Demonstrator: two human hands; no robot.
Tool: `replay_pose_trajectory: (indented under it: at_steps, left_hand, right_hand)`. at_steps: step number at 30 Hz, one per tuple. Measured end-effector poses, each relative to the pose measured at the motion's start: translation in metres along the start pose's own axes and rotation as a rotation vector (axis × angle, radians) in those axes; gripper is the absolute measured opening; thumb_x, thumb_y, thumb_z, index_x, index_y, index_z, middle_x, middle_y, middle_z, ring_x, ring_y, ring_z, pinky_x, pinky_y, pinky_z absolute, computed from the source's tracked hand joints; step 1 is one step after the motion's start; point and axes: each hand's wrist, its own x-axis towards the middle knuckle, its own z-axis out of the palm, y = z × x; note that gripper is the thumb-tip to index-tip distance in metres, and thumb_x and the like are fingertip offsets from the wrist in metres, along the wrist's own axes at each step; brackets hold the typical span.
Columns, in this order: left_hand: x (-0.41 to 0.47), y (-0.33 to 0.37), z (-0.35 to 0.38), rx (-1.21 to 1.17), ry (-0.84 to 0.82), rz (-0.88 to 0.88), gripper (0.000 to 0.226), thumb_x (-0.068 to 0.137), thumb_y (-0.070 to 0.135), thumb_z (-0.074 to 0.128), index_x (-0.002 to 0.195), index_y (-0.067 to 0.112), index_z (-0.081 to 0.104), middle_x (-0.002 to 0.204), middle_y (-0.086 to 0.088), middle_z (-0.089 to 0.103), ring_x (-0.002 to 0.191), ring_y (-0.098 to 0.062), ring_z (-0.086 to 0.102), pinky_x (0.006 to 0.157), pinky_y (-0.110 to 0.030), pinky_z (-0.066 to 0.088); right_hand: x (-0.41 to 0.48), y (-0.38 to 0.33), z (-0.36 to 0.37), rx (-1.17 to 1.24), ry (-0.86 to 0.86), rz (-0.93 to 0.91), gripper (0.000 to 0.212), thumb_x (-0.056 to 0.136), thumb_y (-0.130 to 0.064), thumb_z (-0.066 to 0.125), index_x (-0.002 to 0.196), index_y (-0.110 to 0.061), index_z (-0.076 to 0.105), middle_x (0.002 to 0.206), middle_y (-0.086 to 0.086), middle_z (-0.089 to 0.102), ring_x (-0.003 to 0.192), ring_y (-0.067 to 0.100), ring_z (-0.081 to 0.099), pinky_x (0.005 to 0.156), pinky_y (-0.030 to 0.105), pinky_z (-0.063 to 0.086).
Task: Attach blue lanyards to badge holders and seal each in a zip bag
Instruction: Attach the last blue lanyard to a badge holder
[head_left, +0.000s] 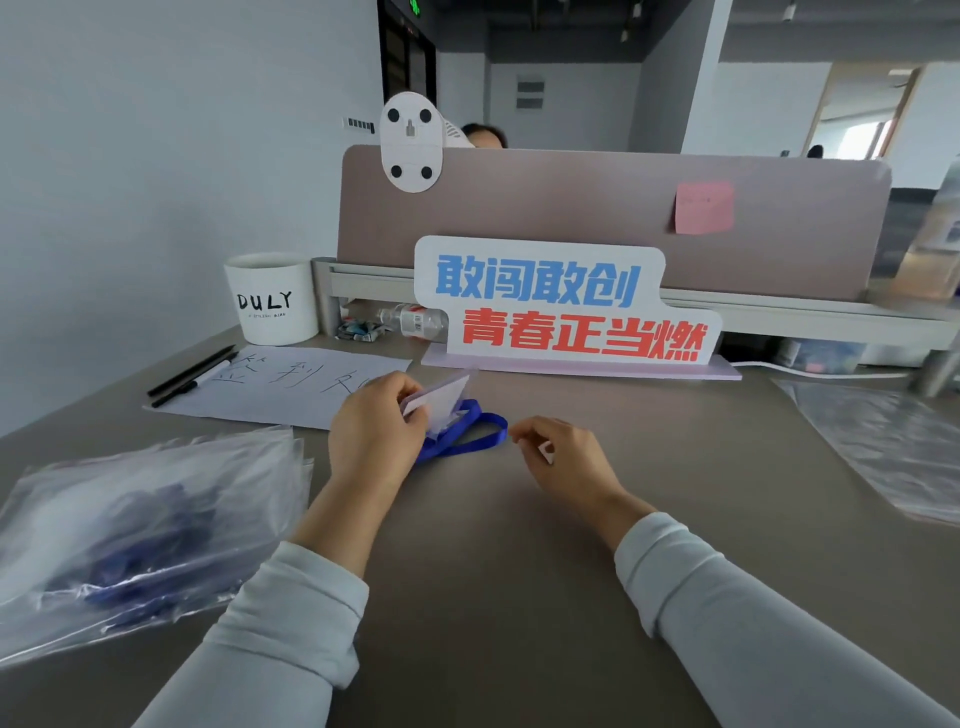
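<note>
The clear badge holder, with a white card inside, is lifted just above the middle of the counter and tilted. The left hand grips it by its left end, fingers curled round it. A blue lanyard shows from beneath the holder and lies looped on the counter, running toward the right. The right hand sits just beside the loop's right end with its fingers curled inward; whether they pinch the ribbon or only touch it cannot be told. Both arms wear pale grey sleeves

Along the left edge lies a heap of clear zip bags, dark blue lanyards showing blurred through the plastic. More clear plastic bags lie at the right edge. Toward the far left corner a sheet of paper with handwritten characters lies flat, two black pens resting at its left end, and behind it stands a white cup lettered DULY. Along the far edge a sign with blue and red Chinese characters stands in front of a mauve partition, which carries a pink sticky note. A water bottle lies on its side between the cup and the sign, under the partition's rail
</note>
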Motion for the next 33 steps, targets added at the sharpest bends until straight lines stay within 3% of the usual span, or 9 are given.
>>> replay_pose_trajectory:
  at_steps: [3,6,12,14,16,18,23,28,33]
  left_hand:
    - [0.003,-0.006,-0.001,-0.063,0.114,-0.013,0.013,0.085,0.009,0.056,0.095,0.01,0.064,0.095,-0.007,0.064,0.077,-0.016,0.051,0.06,-0.022,0.032]
    - [0.005,-0.009,-0.001,-0.131,0.196,-0.122,0.026,0.09,0.011,0.051,0.114,0.005,0.06,0.11,-0.012,0.059,0.097,-0.023,0.055,0.07,-0.02,0.03]
    - [0.007,-0.017,0.006,-0.28,0.23,-0.225,0.028,0.096,0.011,0.041,0.122,0.006,0.05,0.121,-0.009,0.054,0.109,-0.022,0.052,0.075,-0.014,0.03]
    - [0.006,-0.018,0.009,-0.295,0.223,-0.225,0.028,0.096,0.01,0.039,0.122,0.006,0.049,0.122,-0.009,0.054,0.111,-0.021,0.05,0.074,-0.009,0.027]
    - [0.005,-0.018,0.011,-0.3,0.219,-0.209,0.028,0.096,0.01,0.039,0.121,0.006,0.05,0.12,-0.008,0.055,0.11,-0.02,0.051,0.073,-0.009,0.027]
    - [0.004,-0.018,0.013,-0.304,0.207,-0.2,0.026,0.096,0.011,0.04,0.12,0.007,0.05,0.118,-0.007,0.055,0.105,-0.017,0.051,0.073,-0.011,0.029]
    - [0.0,-0.017,0.017,-0.332,0.172,-0.158,0.024,0.095,0.009,0.041,0.117,0.006,0.051,0.114,-0.008,0.057,0.094,-0.011,0.047,0.072,-0.012,0.03]
    - [-0.005,-0.011,0.025,-0.369,0.108,-0.135,0.023,0.096,0.011,0.041,0.117,0.007,0.05,0.115,-0.008,0.056,0.101,-0.016,0.051,0.069,-0.012,0.031]
    - [-0.01,0.009,0.039,-0.47,0.051,-0.112,0.019,0.097,0.013,0.041,0.114,0.009,0.05,0.105,0.001,0.053,0.094,-0.011,0.049,0.074,-0.021,0.036]
  right_hand:
    - [0.014,-0.009,0.014,-0.052,-0.047,-0.038,0.023,0.095,-0.018,0.052,0.115,-0.018,0.062,0.115,0.0,0.063,0.094,0.008,0.056,0.085,0.015,0.044]
    - [0.028,-0.018,0.026,-0.129,-0.095,-0.088,0.028,0.096,-0.018,0.048,0.122,-0.022,0.059,0.126,-0.001,0.058,0.112,0.014,0.053,0.096,0.022,0.04]
    - [0.053,-0.034,0.052,-0.271,-0.226,-0.133,0.049,0.101,-0.02,0.036,0.147,-0.025,0.023,0.154,-0.007,0.024,0.142,0.012,0.02,0.115,0.032,0.015]
    - [0.058,-0.033,0.055,-0.261,-0.247,-0.114,0.043,0.101,-0.026,0.035,0.144,-0.025,0.031,0.149,-0.004,0.035,0.138,0.016,0.03,0.114,0.035,0.02]
    - [0.059,-0.031,0.053,-0.262,-0.238,-0.137,0.031,0.098,-0.029,0.04,0.126,-0.026,0.055,0.127,-0.001,0.058,0.119,0.019,0.051,0.107,0.037,0.034]
    - [0.058,-0.027,0.048,-0.285,-0.233,-0.157,0.024,0.095,-0.031,0.049,0.112,-0.026,0.064,0.111,-0.001,0.065,0.103,0.018,0.057,0.1,0.037,0.041]
    - [0.049,-0.011,0.033,-0.238,-0.215,-0.099,0.018,0.09,-0.022,0.057,0.103,-0.023,0.07,0.108,-0.002,0.065,0.1,0.019,0.058,0.094,0.036,0.046]
    - [0.031,0.007,0.007,-0.232,-0.134,-0.011,0.012,0.09,-0.018,0.057,0.099,-0.022,0.065,0.106,-0.005,0.062,0.097,0.014,0.057,0.097,0.033,0.043]
    - [0.008,0.032,-0.024,-0.062,0.017,0.085,0.009,0.086,-0.017,0.063,0.09,-0.024,0.059,0.094,-0.006,0.059,0.084,0.01,0.057,0.075,0.02,0.049]
